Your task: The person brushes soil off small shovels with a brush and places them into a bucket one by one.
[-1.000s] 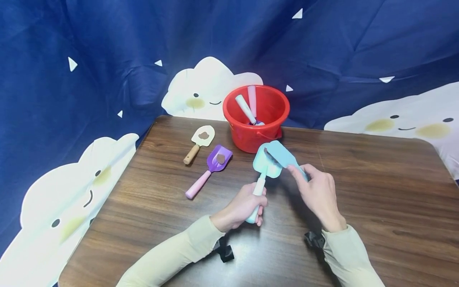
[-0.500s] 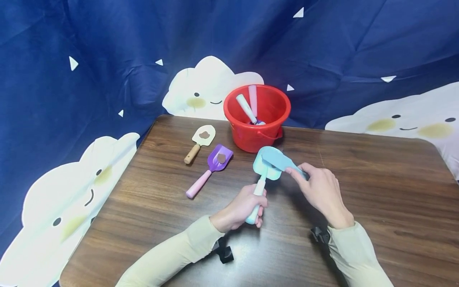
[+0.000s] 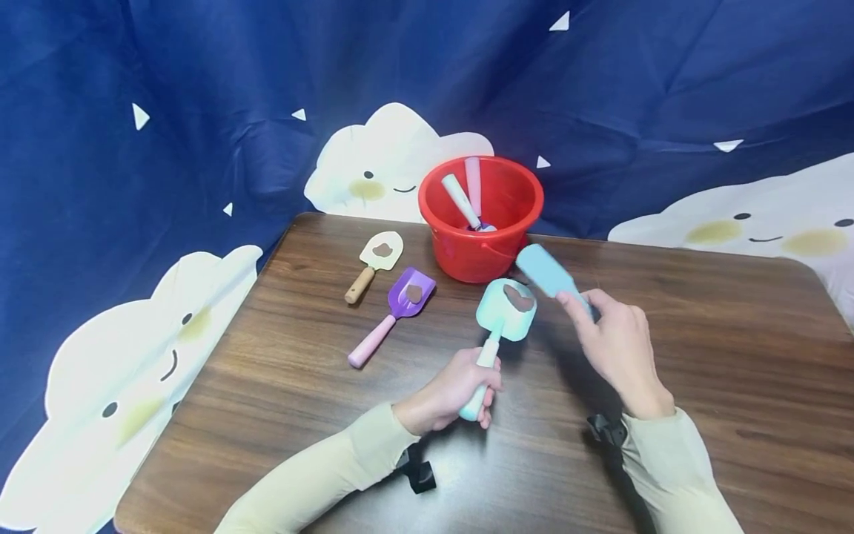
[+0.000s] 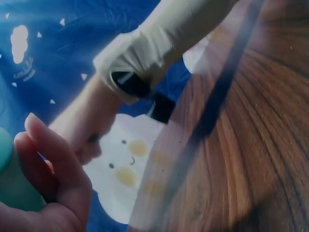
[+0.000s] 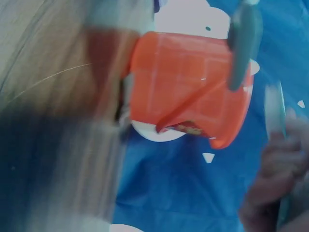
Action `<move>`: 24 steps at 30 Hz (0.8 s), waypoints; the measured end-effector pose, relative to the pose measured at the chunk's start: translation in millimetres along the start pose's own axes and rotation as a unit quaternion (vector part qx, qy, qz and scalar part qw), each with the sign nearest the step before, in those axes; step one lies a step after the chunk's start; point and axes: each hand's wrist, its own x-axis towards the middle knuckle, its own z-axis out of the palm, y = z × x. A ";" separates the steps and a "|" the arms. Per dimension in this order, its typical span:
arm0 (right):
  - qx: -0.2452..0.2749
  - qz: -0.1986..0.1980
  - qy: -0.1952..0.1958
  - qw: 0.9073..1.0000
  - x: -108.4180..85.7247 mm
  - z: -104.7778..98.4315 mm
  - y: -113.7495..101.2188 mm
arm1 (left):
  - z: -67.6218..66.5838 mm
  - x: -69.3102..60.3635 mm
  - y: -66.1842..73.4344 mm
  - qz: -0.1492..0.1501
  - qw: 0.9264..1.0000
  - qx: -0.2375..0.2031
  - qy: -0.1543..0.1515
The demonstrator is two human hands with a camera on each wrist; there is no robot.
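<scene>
My left hand (image 3: 460, 389) grips the white handle of a light-blue shovel (image 3: 495, 315), its scoop raised above the table with a brown patch (image 3: 519, 297) on it. In my right hand (image 3: 617, 341) a flat light-blue tool (image 3: 547, 270) is pinched at its narrow end, its blade up and to the right of the scoop, apart from it. The left wrist view shows curled left fingers (image 4: 58, 169) beside the green-blue handle end (image 4: 17, 188). In the blurred right wrist view, my right hand (image 5: 280, 179) holds the tool.
A red bucket (image 3: 467, 256) with several handled tools inside stands at the table's (image 3: 700, 371) back edge. Left of it lie a purple scoop (image 3: 402, 289) with a pink handle and a cream trowel (image 3: 382, 251) with a wooden handle, each with a brown patch. A blue cloth (image 3: 220, 74) hangs behind.
The flat tool has moved off the scoop, up and to the right with my right hand. The scoop has tilted and shifted slightly right, its brown patch now uncovered.
</scene>
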 end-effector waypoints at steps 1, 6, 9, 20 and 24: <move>-0.006 -0.013 -0.025 1.000 -1.4 -2.0 -1.8 | -0.7 0.4 0.6 0.001 1.000 0.000 0.003; -0.047 -0.050 -0.113 0.991 -5.0 -7.0 -7.7 | -3.7 -0.5 1.9 0.011 1.000 0.017 0.010; -0.063 -0.040 -0.090 0.993 -3.5 -5.2 -5.9 | -4.4 -1.9 1.3 0.010 0.999 0.029 0.006; -0.042 -0.010 0.052 0.998 5.5 4.0 4.6 | -3.2 -5.3 -4.8 0.004 1.000 0.029 0.001; -0.025 0.008 0.054 0.998 5.8 1.5 3.9 | -2.3 -6.1 -5.8 0.008 1.000 0.026 0.009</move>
